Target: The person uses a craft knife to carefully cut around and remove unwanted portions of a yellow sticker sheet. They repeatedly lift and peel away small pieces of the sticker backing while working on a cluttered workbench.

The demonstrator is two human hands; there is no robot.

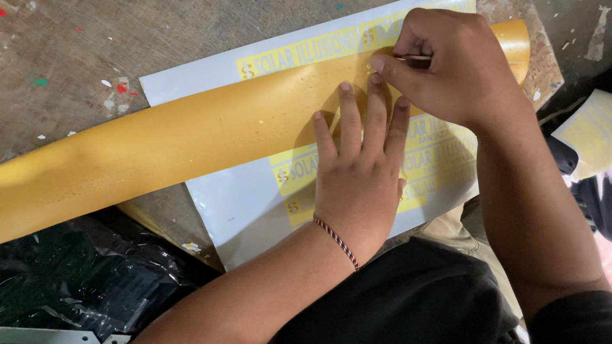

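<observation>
Left hand [360,172], nearest, lies flat with fingers spread on the yellow vinyl strip [159,149]. Right hand [450,64], farther, pinches a thin tool [413,59] against the strip, over the white sticker sheet [247,204].

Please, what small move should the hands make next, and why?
Probably draw the thin tool a little further under the edge of the yellow film. The right hand pinches the tool at the film's edge, the left hand lies flat holding the white sheet, and most of the film is already curled off it.
</observation>
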